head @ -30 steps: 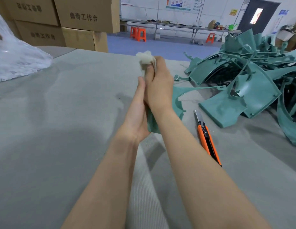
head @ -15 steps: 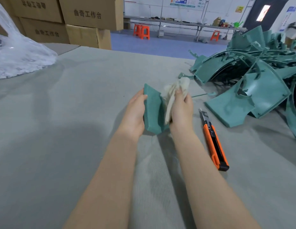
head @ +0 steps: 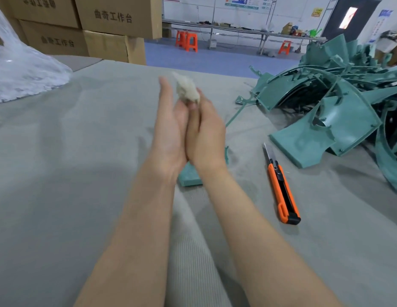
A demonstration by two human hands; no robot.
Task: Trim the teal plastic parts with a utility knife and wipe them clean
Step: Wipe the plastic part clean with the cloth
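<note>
**Head view: findings**

1. The teal part (head: 189, 176) is sandwiched between my palms. Only its near corner shows, below my wrists and low over the grey worktop (head: 60, 173). I cannot tell whether that corner touches the surface.
2. My left grip (head: 168, 129) is flat, fingers straight and together, and it backs one face of the part.
3. My right grip (head: 204, 134) is curled and pinches a wad of pale cloth (head: 186, 89), which juts out past my fingertips.
4. The utility knife (head: 281, 185) lies on the worktop just right of my right forearm. Its blade is extended and points away from me.
5. The pile of teal parts (head: 337, 111) sits further off to the right.

**Step in hand, as I judge it: wiping.**

- The left palm should act as a firm, flat backing.
- The cloth should run the full length of the part under even pressure, not dab at one spot.
- My fingertips belong behind the cloth, clear of any freshly cut edge.
- The opposite face needs the same pass after the part is turned.
- The exposed blade is a hazard to my forearm and ought to be retracted.

**Orientation**

- The part appears to stand on edge, its broad faces turned left and right against my palms.
- Its long axis appears to run away from me and upward, from the near corner toward my fingertips.
- The far end is hidden by my hands, so this reading is provisional.
</note>
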